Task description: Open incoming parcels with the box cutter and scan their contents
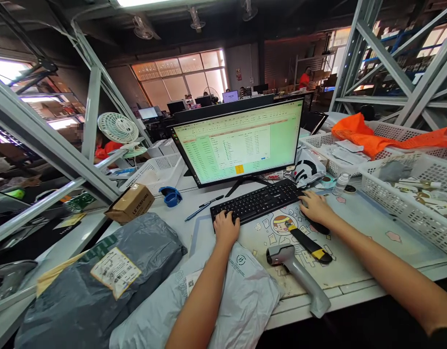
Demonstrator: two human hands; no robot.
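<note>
My left hand rests on the left end of a black keyboard, fingers curled down onto the keys. My right hand lies at the keyboard's right end, over a dark mouse that it mostly hides. Behind the keyboard stands a monitor showing a green spreadsheet. A grey barcode scanner and a black and yellow utility knife lie on the cartoon desk mat between my arms. My left forearm crosses a light grey mailer bag.
A dark grey labelled parcel and a small brown box lie at the left. White baskets with small items and an orange cloth stand at the right. A blue tape dispenser, pens, a fan and metal rack beams are near.
</note>
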